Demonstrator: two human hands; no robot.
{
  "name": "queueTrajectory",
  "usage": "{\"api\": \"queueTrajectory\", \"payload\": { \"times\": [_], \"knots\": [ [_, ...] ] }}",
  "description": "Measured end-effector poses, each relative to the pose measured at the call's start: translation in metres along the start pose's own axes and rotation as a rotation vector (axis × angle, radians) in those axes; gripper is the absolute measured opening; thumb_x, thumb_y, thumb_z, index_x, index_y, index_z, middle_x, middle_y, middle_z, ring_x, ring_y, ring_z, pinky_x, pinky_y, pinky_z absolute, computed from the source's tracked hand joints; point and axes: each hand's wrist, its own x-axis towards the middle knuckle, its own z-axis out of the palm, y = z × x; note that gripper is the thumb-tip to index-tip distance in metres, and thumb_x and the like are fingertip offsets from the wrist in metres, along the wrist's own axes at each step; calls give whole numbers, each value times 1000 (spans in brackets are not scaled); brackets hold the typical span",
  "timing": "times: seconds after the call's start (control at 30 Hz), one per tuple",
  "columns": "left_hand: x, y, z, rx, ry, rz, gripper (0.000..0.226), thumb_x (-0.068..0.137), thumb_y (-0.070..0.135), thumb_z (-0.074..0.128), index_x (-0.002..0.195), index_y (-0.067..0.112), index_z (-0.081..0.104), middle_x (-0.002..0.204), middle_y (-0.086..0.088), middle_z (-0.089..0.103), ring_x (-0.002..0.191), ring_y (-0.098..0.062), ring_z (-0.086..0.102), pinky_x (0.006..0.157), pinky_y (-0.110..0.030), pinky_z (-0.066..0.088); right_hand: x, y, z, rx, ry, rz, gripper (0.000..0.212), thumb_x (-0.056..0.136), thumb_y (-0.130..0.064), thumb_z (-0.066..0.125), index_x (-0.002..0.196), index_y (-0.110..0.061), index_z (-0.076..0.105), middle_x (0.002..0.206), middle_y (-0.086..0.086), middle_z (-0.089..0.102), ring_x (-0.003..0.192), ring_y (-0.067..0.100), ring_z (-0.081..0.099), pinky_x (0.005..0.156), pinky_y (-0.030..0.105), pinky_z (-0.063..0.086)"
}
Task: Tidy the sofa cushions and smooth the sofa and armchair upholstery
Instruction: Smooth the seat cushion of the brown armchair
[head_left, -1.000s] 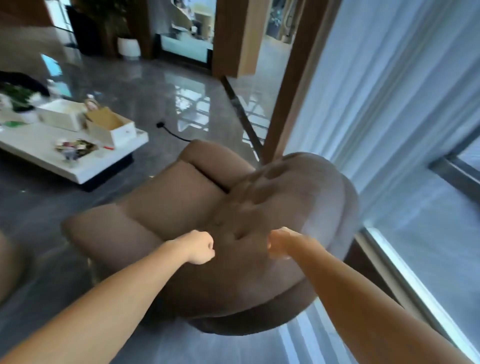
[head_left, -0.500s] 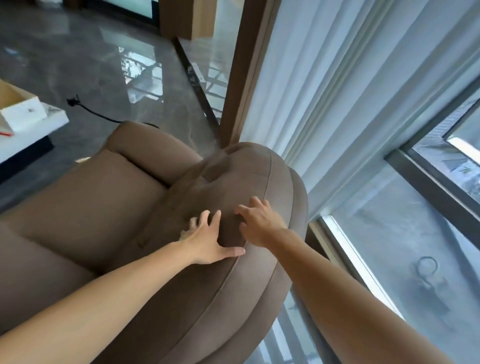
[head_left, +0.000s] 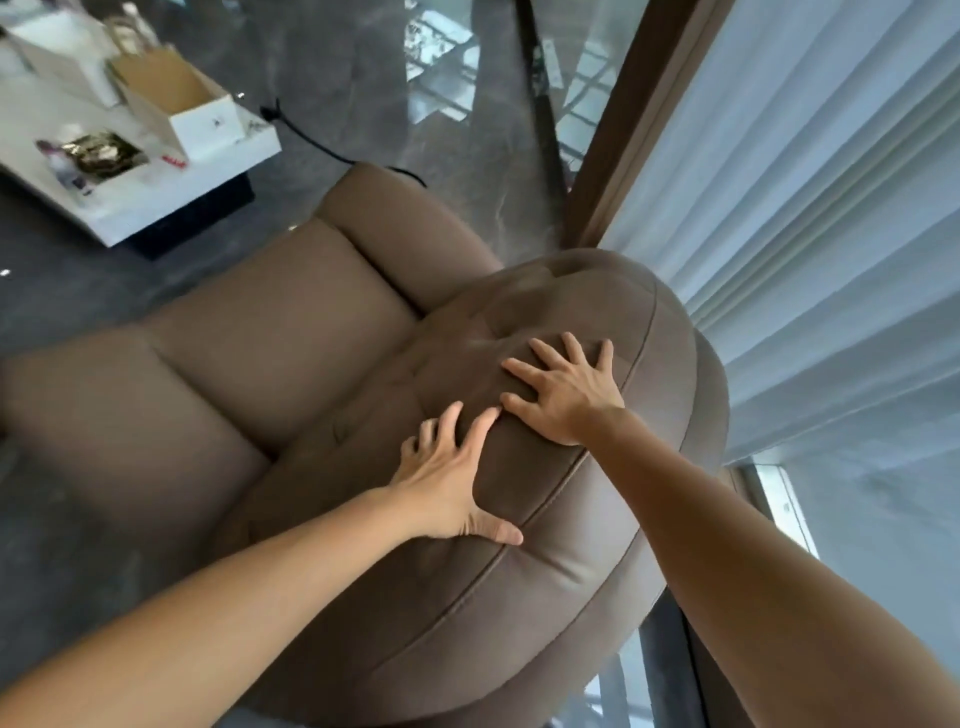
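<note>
Both palms press flat on the rounded backrest of a brown armchair (head_left: 291, 332) at centre frame. The left hand (head_left: 447, 480) lies with fingers spread and thumb hooked along a seam; the right hand (head_left: 563, 397), fingers fanned wide, rests just above it, their fingertips nearly touching. Smooth, padded upholstery shows stitched seams and shallow tufted dimples. In the upper left of the frame, a white desk (head_left: 156, 200) carries an open white box (head_left: 179, 106) with a tan interior; its contents cannot be made out. Pale curtains (head_left: 810, 208) hang at right.
</note>
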Motion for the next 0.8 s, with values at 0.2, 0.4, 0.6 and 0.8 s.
{"api": "queueTrajectory", "payload": {
  "times": [0.2,0.4,0.6,0.8],
  "knots": [
    [-48,-89,-16,-38,63,-98,137,32,96,56,145,36,8,151,-3,29,133,-33,25,105,-51,28,-6,-64,-13,-76,41,-36,78,75,-81,7,144,-50,26,158,-3,27,143,37,14,109,71,7],
    [-51,-112,-13,22,-27,-104,133,34,96,55,146,35,17,150,9,26,132,-26,24,102,-49,29,-20,-67,1,-47,13,45,81,73,-83,7,144,-48,26,156,-2,28,142,38,15,108,70,9],
    [-39,-103,-14,37,-86,-43,127,37,91,62,144,35,21,149,11,28,131,-25,25,103,-53,29,-38,-56,22,2,-5,156,84,73,-84,4,146,-46,23,158,0,24,143,39,14,108,66,11],
    [-52,-125,-14,9,-129,-15,128,35,90,64,144,35,23,151,11,30,134,-23,22,105,-53,28,-58,-83,32,73,-42,257,86,72,-86,3,146,-47,22,160,-1,21,144,36,12,111,64,12]
  ]
}}
